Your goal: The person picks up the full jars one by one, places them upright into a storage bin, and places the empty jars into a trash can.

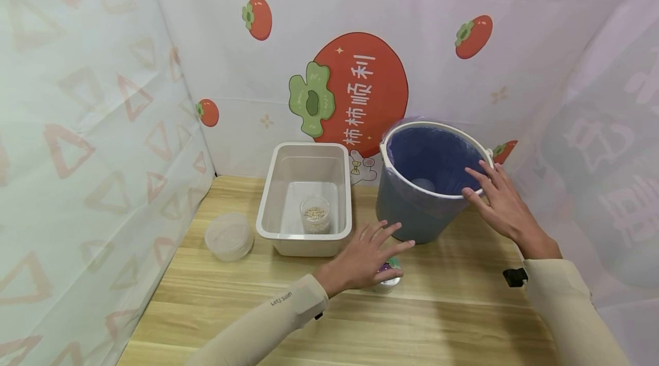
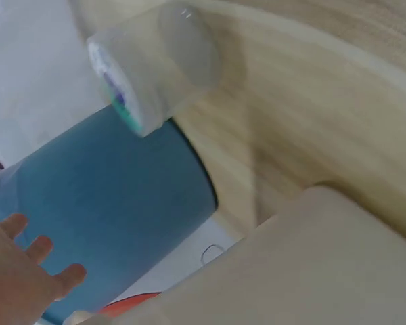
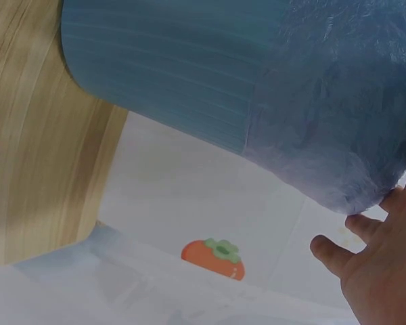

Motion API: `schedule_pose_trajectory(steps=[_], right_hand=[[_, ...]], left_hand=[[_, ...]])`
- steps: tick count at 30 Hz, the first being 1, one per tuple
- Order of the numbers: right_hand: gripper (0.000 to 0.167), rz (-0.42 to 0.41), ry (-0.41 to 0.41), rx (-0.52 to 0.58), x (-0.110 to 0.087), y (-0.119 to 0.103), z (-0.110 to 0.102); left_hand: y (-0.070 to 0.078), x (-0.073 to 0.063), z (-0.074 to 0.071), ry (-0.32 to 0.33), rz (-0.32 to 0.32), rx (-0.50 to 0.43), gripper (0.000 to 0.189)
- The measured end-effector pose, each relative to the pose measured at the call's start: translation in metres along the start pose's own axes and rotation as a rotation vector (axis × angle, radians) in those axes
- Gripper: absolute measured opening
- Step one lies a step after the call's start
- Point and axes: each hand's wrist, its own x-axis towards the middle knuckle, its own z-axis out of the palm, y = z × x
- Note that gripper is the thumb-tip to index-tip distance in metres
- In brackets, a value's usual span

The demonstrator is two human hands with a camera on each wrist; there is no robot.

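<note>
My left hand (image 1: pixel 357 260) hovers with spread, straight fingers beside a clear jar (image 2: pixel 166 64), whose lid carries a purple and green print. In the head view the hand hides part of the jar, which stands on the table. At the rim of a blue bucket (image 1: pixel 409 220) is my right hand (image 1: pixel 496 206), its fingers loosely extended over the edge. A thin clear plastic bag (image 3: pixel 331 115) lines the bucket and folds down over its outside. The right wrist view has the fingertips right at this bagged rim.
Left of the bucket sits a beige rectangular basin (image 1: pixel 266 206) with a clear tub (image 1: pixel 315 214) of pale grains inside. Farther left, a translucent round container (image 1: pixel 229 237) stands on the wooden table (image 1: pixel 247 303). A printed cloth backdrop (image 1: pixel 226 28) encloses the back and sides.
</note>
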Motion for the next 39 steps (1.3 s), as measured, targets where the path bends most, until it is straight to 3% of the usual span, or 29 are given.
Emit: schedule_pose_trajectory(steps=[8,17,24,39], right_hand=[[0.067,-0.001,0.000,0.000,0.000,0.000,0.000],[0.067,0.001,0.004,0.003,-0.001,0.001,-0.001],[0.067,-0.003,0.005,-0.001,0.000,0.001,0.001],[0.066,-0.001,0.007,0.003,0.000,0.000,0.001]], left_hand=[[-0.001,-0.004,0.019,-0.009,0.004,0.048,0.073],[-0.004,-0.007,0.039,-0.124,-0.031,-0.050,0.080],[-0.003,-0.008,0.052,-0.169,-0.048,-0.079,0.086],[0.001,-0.016,0.071,-0.180,-0.023,-0.057,0.088]])
